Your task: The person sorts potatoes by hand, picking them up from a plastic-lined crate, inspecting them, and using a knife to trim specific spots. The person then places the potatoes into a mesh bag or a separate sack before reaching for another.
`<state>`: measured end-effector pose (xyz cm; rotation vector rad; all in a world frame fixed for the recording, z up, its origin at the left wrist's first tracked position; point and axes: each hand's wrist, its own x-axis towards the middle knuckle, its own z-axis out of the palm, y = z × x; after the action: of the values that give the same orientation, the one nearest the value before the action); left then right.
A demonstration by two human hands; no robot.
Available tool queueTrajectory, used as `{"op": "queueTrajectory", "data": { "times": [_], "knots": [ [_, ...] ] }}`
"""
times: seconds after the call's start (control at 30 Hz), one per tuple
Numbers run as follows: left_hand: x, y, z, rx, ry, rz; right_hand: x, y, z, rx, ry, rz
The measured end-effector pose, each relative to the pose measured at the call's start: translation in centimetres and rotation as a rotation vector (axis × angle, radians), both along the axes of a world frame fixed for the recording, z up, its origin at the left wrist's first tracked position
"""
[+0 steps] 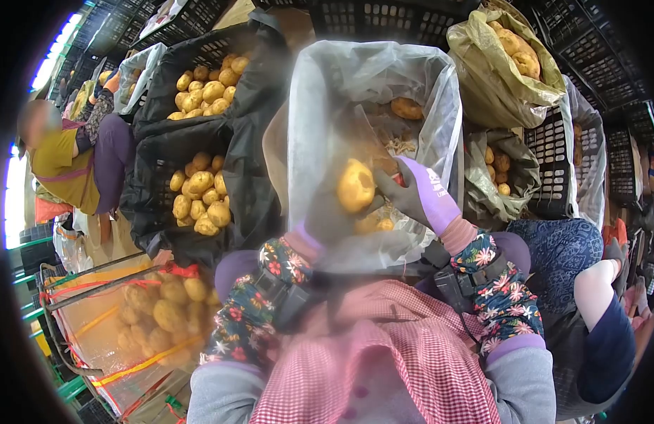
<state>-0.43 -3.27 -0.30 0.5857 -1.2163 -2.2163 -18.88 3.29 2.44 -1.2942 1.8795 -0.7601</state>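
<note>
A yellow potato [356, 186] with brownish marks is held over a crate lined with clear plastic [373, 53]. My left hand [325, 212], in a dark glove blurred at the edges, is closed around its left and lower side. My right hand [410, 198], in a purple and grey glove, is close on the potato's right, fingers apart and tips at its edge. A small reddish bit shows by those fingers; I cannot tell what it is. Below lie another potato [407, 108] near the back right, some pale scraps and a few potatoes near the front, partly hidden.
Two black-lined crates of potatoes [199, 194] stand at left, and a mesh bag of potatoes [161, 314] in front of them. Sacks of potatoes [475, 53] and black crates [553, 155] are at right. A person [76, 159] sits at far left; another person's knee [560, 254] is close at right.
</note>
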Motion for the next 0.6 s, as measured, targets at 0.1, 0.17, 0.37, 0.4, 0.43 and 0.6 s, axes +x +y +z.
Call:
{"op": "queueTrajectory", "data": {
  "times": [0.1, 0.17, 0.37, 0.4, 0.43, 0.6],
  "knots": [
    [0.0, -0.4, -2.1, 0.104, 0.230, -0.011, 0.1, 0.1, 0.6, -0.125, 0.097, 0.022],
    [0.3, -0.5, -2.2, -0.093, 0.163, -0.019, 0.1, 0.2, 1.8, -0.049, 0.114, 0.112],
    [-0.5, 0.4, 1.0, -0.102, -0.122, 0.068, 0.4, 0.2, 2.8, -0.118, 0.219, 0.276],
    [-0.5, 0.3, 1.1, 0.017, -0.122, 0.059, 0.3, 0.3, 3.0, -0.064, 0.201, 0.293],
    [-0.6, 0.4, 1.3, 0.018, -0.129, 0.056, 0.2, 0.3, 3.4, -0.011, 0.184, 0.311],
    [-0.9, 1.2, 2.0, 0.098, 0.026, 0.065, 0.3, 1.0, 3.1, 0.025, 0.107, 0.300]
  ]
}}
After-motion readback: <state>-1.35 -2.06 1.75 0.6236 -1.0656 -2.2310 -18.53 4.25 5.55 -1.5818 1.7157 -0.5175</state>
